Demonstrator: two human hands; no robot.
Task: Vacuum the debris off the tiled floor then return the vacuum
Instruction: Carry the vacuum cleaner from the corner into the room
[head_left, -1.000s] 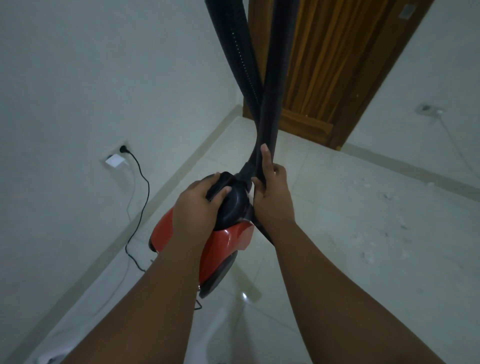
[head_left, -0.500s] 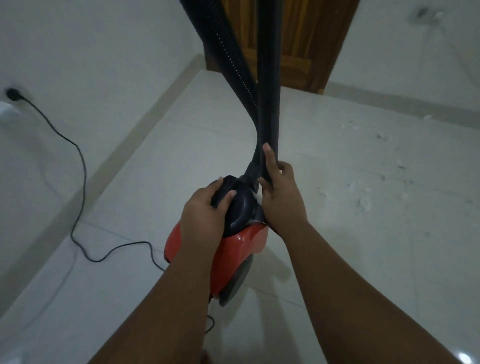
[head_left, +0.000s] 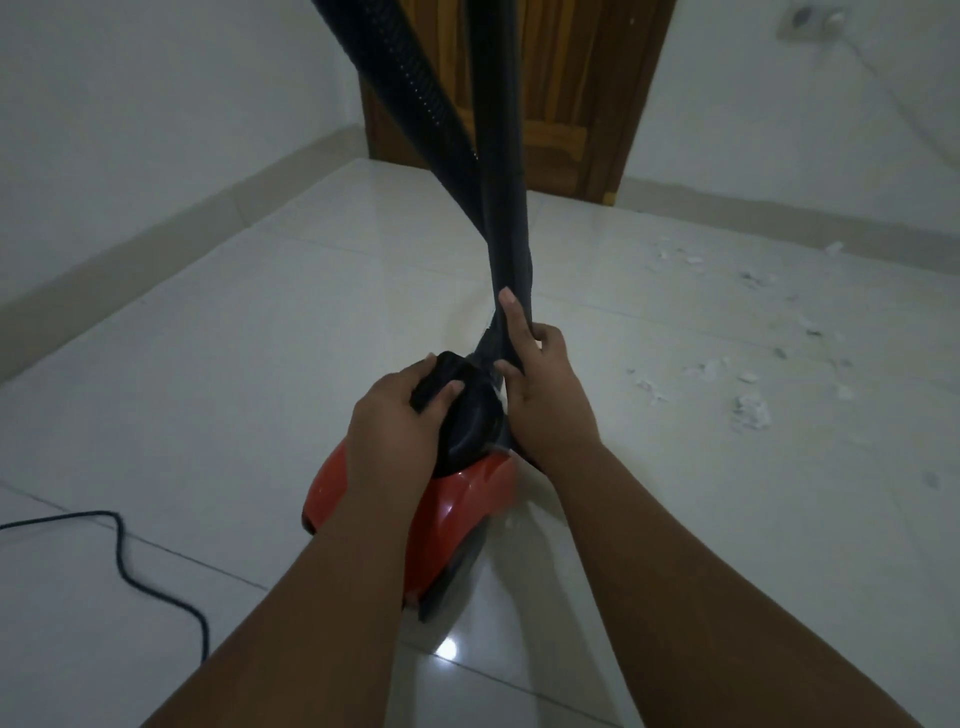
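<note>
Your left hand (head_left: 395, 415) grips the black handle (head_left: 441, 382) on top of the red vacuum (head_left: 462, 501), fingers curled over it, thumb on the near side. Your right hand (head_left: 548, 397) holds the black tube (head_left: 506, 166) just above where it joins the vacuum, with the index finger laid straight up along it and the other fingers wrapped. The ribbed hose (head_left: 410, 88) rises from the vacuum beside the tube and leans left. The vacuum sits low over the tiled floor (head_left: 249, 364); you cannot tell whether it touches. Debris (head_left: 748, 410), white scraps, is scattered right of the vacuum, well apart from it. A black cord (head_left: 130, 569) trails left of the vacuum. A wooden door (head_left: 571, 78) stands beyond the vacuum, and a wall socket (head_left: 805, 21) is beyond it to the right.
</note>
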